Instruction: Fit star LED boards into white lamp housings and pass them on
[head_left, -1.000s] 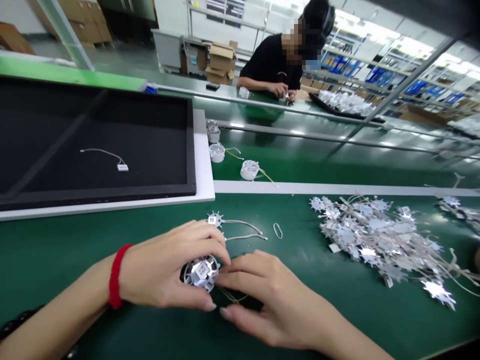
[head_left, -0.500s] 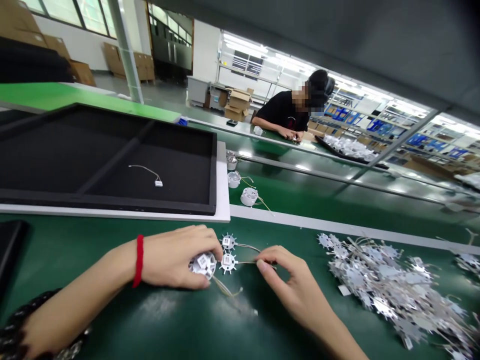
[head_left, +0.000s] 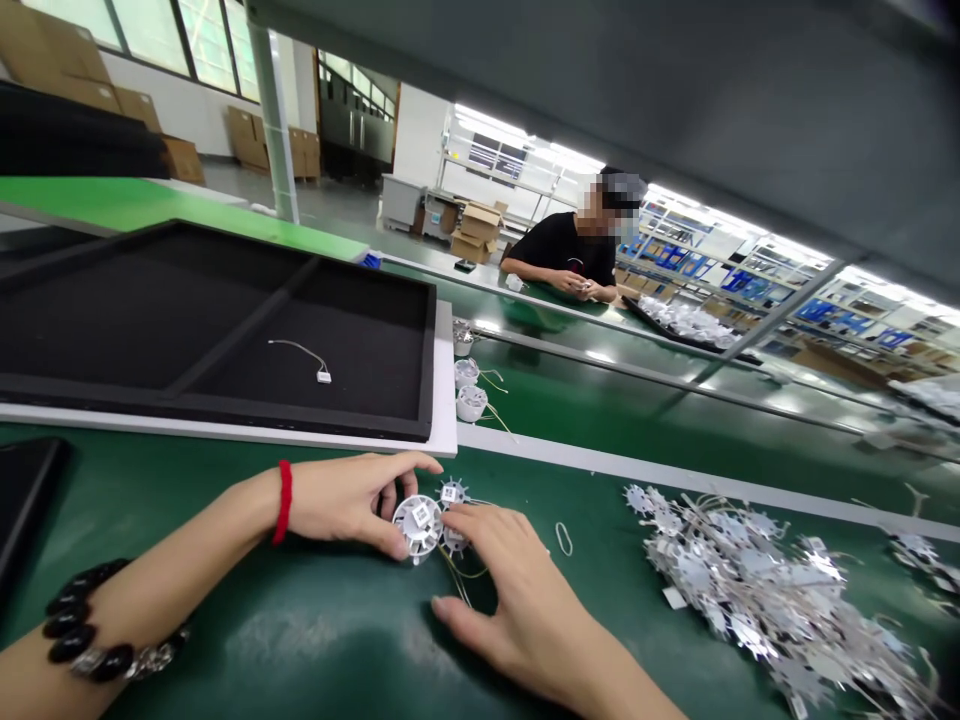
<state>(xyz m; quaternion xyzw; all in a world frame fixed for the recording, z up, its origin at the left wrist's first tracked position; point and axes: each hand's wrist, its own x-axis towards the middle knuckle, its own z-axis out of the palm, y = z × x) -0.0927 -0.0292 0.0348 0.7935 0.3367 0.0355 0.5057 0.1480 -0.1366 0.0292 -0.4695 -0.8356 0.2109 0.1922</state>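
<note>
My left hand (head_left: 349, 502) has its thumb and curled fingers on the side of a round white housing (head_left: 420, 515), its index finger stretched out above. Inside the housing lies a silver spoked plate with a square code label, and thin wires (head_left: 454, 580) trail out below. My right hand (head_left: 517, 590) reaches over from the right. Its fingertips touch the housing's right side, while the thumb stands well apart. One loose spoked plate (head_left: 451, 492) lies just behind; another is mostly covered by my right fingers.
A heap of silver spoked plates with wires (head_left: 742, 580) covers the right. A small white loop (head_left: 564, 539) lies nearby. At the left is a black tray (head_left: 360, 350) holding one wired connector (head_left: 323, 377). Several white housings (head_left: 471, 403) stand beyond. A co-worker (head_left: 562, 250) sits across the bench.
My right hand has let go of the wires and moved left to the housing. The housing has shifted slightly right. The white loop now shows. The co-worker's hands are raised.
</note>
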